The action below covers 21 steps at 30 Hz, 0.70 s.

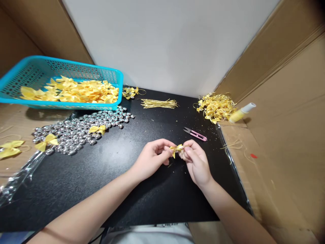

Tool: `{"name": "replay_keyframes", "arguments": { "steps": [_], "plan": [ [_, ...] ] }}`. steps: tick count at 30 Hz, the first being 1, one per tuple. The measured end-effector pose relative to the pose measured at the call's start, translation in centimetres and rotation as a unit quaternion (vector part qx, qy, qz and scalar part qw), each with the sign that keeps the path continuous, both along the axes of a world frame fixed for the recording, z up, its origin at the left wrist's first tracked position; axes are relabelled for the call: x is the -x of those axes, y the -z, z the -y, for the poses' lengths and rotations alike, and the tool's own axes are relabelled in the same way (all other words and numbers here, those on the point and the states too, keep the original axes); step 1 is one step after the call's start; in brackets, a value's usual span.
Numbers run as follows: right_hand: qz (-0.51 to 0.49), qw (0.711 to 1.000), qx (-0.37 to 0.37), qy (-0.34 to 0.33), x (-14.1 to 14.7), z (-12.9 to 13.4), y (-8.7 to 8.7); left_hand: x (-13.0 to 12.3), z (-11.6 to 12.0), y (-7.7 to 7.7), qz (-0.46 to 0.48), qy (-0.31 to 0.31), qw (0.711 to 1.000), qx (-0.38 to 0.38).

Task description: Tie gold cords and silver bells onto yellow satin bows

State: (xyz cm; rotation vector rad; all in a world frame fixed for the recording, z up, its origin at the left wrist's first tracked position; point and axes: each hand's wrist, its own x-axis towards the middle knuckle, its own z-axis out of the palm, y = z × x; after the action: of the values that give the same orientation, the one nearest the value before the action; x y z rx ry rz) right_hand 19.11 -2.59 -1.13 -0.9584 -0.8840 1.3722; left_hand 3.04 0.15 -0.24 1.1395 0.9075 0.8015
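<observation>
A small yellow ribbon bow (174, 150) is pinched between both hands over the black tabletop (122, 176). My left hand (155, 156) grips the bow's left loop with thumb and forefinger. At the bow's other side, my right hand (197, 162) is closed, thumb against fingers, where a thin gold strand seems to run; the fingers partly hide it. Pink-handled thread snips (195, 133) lie just beyond my right hand. Farther back rests a bundle of gold ties (159, 103).
Left stands a turquoise basket (121, 84) of yellow bows, with many silver beads (76, 130) in front. A heap of finished-looking bows (217, 106) sits at back right beside a yellow bottle (241, 113). Cardboard walls (286, 112) enclose the table.
</observation>
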Motion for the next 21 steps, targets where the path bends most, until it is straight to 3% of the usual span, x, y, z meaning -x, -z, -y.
{"name": "replay_keyframes", "arguments": {
  "steps": [11, 21],
  "plan": [
    [0.013, 1.0, -0.009, 0.02, -0.44, 0.15, -0.43, -0.13, -0.16, -0.54, -0.039, 0.008, 0.993, 0.109],
    [0.037, 0.999, 0.006, -0.011, -0.25, 0.32, -0.47, -0.29, 0.23, -0.78, 0.023, 0.049, 0.989, 0.135]
  ]
}}
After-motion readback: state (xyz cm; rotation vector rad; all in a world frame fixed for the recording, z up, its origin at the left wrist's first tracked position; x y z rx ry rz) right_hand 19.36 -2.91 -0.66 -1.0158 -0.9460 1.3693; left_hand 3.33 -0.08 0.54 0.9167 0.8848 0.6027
